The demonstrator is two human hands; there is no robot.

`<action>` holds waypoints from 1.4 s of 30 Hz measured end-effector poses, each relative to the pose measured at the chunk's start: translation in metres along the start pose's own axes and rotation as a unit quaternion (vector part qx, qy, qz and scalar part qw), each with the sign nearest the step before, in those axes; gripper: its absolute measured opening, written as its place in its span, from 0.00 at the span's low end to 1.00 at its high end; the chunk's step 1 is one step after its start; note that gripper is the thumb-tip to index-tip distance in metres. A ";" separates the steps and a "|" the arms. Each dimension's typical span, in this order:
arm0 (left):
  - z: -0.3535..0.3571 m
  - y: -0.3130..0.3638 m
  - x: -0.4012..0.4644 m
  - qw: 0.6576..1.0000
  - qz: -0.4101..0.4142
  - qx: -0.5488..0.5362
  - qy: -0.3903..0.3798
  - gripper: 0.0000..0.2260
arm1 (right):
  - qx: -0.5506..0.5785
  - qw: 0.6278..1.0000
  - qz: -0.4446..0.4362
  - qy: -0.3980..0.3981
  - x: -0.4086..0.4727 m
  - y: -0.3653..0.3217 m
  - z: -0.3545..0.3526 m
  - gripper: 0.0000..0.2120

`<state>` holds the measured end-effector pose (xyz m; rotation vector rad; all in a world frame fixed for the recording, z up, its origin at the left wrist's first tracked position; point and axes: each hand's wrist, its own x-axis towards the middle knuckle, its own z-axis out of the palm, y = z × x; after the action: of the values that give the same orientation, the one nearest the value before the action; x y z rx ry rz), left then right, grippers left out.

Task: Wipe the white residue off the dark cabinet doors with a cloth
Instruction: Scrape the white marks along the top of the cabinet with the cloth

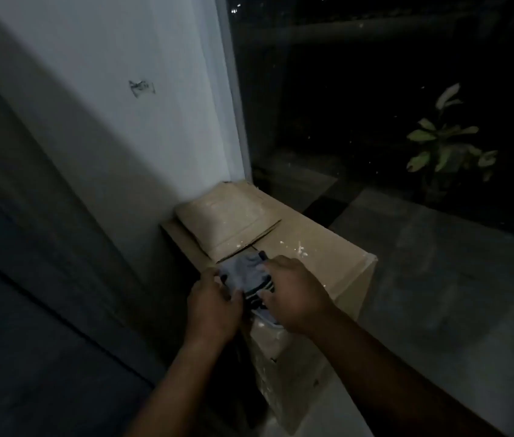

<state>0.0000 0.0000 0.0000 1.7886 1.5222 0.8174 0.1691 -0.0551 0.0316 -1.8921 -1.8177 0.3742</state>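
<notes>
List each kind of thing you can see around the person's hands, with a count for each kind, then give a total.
Hands: 2, left hand and right hand, both gripping the cloth
Striped cloth: 1
Cardboard box: 1
Leafy plant: 1
Total: 5

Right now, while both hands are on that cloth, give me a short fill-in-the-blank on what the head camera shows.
1. Both hands, the left hand and right hand, hold the striped ____.
2. The cloth lies on top of a cardboard ____.
3. The cardboard box stands against the white ____.
4. Beyond the dark glass, a leafy ____ shows.

Missing words: cloth; box; wall; plant
</notes>
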 end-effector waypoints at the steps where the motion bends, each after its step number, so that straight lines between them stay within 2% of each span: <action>1: 0.001 0.001 0.002 1.000 -0.027 0.011 0.001 0.16 | -0.026 0.999 -0.020 -0.020 0.010 0.004 0.001 0.24; 5: 0.010 -0.002 0.007 0.993 -0.108 0.032 0.040 0.10 | -0.125 0.983 -0.077 -0.108 0.041 0.017 0.000 0.24; 10: 0.021 0.003 0.011 0.988 -0.128 0.036 0.073 0.09 | -0.175 0.965 -0.137 -0.140 0.060 0.035 0.007 0.11; 15: 0.029 0.016 0.005 0.983 -0.130 -0.016 0.130 0.08 | -0.065 0.979 -0.149 -0.127 0.065 0.043 0.003 0.01; 18: 0.028 0.029 0.003 0.979 -0.113 -0.076 0.154 0.06 | 0.090 0.981 -0.107 -0.133 0.076 0.042 -0.006 0.04; 22: 0.020 0.053 0.004 0.980 -0.050 -0.136 0.138 0.12 | 0.235 0.965 -0.068 -0.094 0.097 0.030 -0.023 0.04; 25: 0.010 0.076 0.011 0.982 -0.006 -0.112 0.153 0.15 | 0.299 0.950 -0.078 -0.043 0.109 0.013 -0.042 0.08; 29: -0.007 0.113 0.023 0.975 0.038 -0.099 0.195 0.08 | 0.388 0.915 -0.108 -0.011 0.121 -0.011 -0.074 0.05; 32: -0.024 0.136 0.029 0.973 0.061 -0.065 0.215 0.02 | 0.400 0.906 -0.138 -0.016 0.128 -0.019 -0.093 0.04; 35: -0.045 0.155 0.028 0.963 0.070 -0.075 0.250 0.11 | 0.371 0.914 -0.161 -0.035 0.132 -0.021 -0.110 0.14; 37: -0.059 0.166 0.024 0.956 0.077 -0.087 0.270 0.15 | 0.372 0.907 -0.179 -0.078 0.133 -0.021 -0.120 0.18; 42: -0.093 0.179 0.009 0.941 0.072 -0.105 0.313 0.14 | 0.338 0.882 -0.266 -0.192 0.129 -0.024 -0.147 0.08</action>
<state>0.0325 -0.0055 0.1990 1.5677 1.6026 1.6760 0.2340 0.0497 0.1855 -0.8403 -1.9902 1.0691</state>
